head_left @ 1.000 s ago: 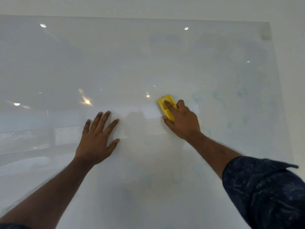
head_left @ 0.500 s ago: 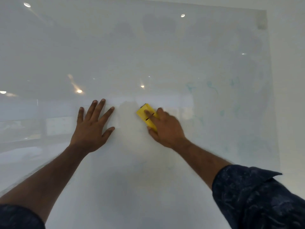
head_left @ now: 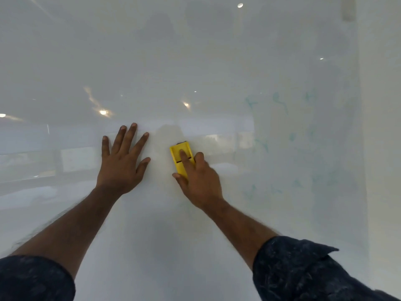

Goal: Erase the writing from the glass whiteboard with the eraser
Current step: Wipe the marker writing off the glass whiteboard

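Note:
The glass whiteboard (head_left: 195, 61) fills nearly the whole view. Faint teal writing (head_left: 280, 103) shows on its right part, with more smudged teal marks (head_left: 297, 183) lower down. My right hand (head_left: 198, 181) presses a yellow eraser (head_left: 180, 158) flat against the glass near the middle, index finger lying along its back. My left hand (head_left: 121, 161) rests flat on the glass just left of the eraser, fingers spread, holding nothing.
The board's right edge (head_left: 360, 148) meets a pale wall (head_left: 382, 127). A small grey mount (head_left: 348, 7) sits at the top right corner. Ceiling lights and a room reflect in the glass at left.
My right hand slid the eraser leftward, from near the teal writing towards my left hand. The view shifted, so the board's right edge sits further in.

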Tool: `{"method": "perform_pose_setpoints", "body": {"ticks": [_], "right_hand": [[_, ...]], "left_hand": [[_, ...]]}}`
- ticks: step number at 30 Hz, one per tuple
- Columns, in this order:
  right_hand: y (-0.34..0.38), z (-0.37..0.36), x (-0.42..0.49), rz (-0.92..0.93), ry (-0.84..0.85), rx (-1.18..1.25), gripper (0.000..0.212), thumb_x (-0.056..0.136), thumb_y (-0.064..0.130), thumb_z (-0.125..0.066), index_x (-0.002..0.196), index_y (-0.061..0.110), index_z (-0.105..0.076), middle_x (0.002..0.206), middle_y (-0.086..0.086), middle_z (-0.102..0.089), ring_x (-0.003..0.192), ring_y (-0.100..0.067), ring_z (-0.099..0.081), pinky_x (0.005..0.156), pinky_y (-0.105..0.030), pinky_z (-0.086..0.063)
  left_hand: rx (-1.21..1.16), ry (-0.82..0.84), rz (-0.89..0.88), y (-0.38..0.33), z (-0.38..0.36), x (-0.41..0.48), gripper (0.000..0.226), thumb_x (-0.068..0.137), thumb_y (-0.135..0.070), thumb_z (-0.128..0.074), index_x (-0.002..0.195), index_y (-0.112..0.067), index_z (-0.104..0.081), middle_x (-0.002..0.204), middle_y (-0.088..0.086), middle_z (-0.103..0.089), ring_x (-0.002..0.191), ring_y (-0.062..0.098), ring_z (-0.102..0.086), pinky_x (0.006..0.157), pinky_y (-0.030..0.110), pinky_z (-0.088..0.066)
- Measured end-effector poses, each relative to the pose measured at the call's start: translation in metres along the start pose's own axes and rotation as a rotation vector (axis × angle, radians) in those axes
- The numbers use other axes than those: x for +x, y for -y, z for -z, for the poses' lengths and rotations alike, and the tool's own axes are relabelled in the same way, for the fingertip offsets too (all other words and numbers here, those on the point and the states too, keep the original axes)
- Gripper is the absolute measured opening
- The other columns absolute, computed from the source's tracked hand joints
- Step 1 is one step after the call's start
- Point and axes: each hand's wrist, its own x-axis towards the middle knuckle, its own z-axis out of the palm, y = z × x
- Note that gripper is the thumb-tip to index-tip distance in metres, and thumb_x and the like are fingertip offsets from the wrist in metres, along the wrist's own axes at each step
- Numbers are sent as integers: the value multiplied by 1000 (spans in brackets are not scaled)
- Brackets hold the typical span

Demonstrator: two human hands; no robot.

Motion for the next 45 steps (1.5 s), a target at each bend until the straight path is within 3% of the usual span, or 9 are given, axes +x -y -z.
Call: {"method": "perform_pose_setpoints", "body": {"ticks": [5,8,16,22,26,31,35,43,45], "right_hand": [[-68,28,10,-301,-58,16,60,94,52,-46,145,23,-39,119,-15,-46,86,-36,-58,66,-40,-51],[-60,21,1,-381,-115,40,62,93,55,-40,145,22,-39,117,-14,-45,83,-35,-58,64,-38,-50],[12,-29,-79,-24,69,67,61,89,55,-47,139,20,-44,102,-14,-51,69,-30,-56,48,-32,-46],[-49,-6,-70,-332,-79,106,62,89,60,-40,139,25,-46,109,-7,-47,77,-28,-59,55,-32,-48],[-23,-19,-75,-440,-117,173,62,88,59,-43,139,24,-46,109,-9,-47,75,-30,-59,55,-32,-47],[41,-48,-111,-87,51,144,61,86,55,-52,138,23,-45,101,-10,-51,70,-28,-56,49,-31,-45],[30,-45,-118,54,123,117,59,85,54,-58,135,25,-46,100,-7,-53,75,-27,-55,56,-33,-46],[-59,-4,-79,-281,-78,93,57,83,54,-56,130,23,-56,103,-7,-56,81,-30,-60,62,-36,-51],[-51,-8,-82,-252,-82,74,56,83,52,-55,130,21,-56,105,-10,-56,84,-32,-59,63,-37,-52]], "left_hand": [[28,34,-5,5,2,1,66,100,-53,-29,160,-27,-21,170,4,-6,156,26,-3,120,61,-4],[28,28,3,2,1,-1,65,100,-51,-30,160,-27,-22,170,5,-7,156,28,-3,119,61,-4],[-5,21,43,-6,-1,-9,61,102,-45,-33,159,-24,-26,170,8,-10,156,30,-5,119,62,-2],[6,48,7,3,0,-13,62,102,-48,-32,160,-26,-23,170,6,-7,156,27,-4,121,59,-2],[-3,43,23,-2,-2,-15,62,102,-45,-33,160,-26,-21,170,6,-6,156,28,-2,121,59,-1],[10,53,26,-2,-1,-14,62,103,-45,-32,160,-26,-20,170,6,-6,156,28,-1,122,60,-1],[6,64,17,2,0,-14,63,103,-48,-32,160,-28,-18,170,4,-4,156,25,0,122,56,0],[-13,21,29,-4,-1,-16,61,103,-45,-33,160,-27,-23,170,5,-10,156,28,-6,122,58,-3],[-19,2,34,-6,-3,-17,60,103,-44,-34,159,-25,-25,169,6,-11,156,29,-8,122,59,-4]]}}
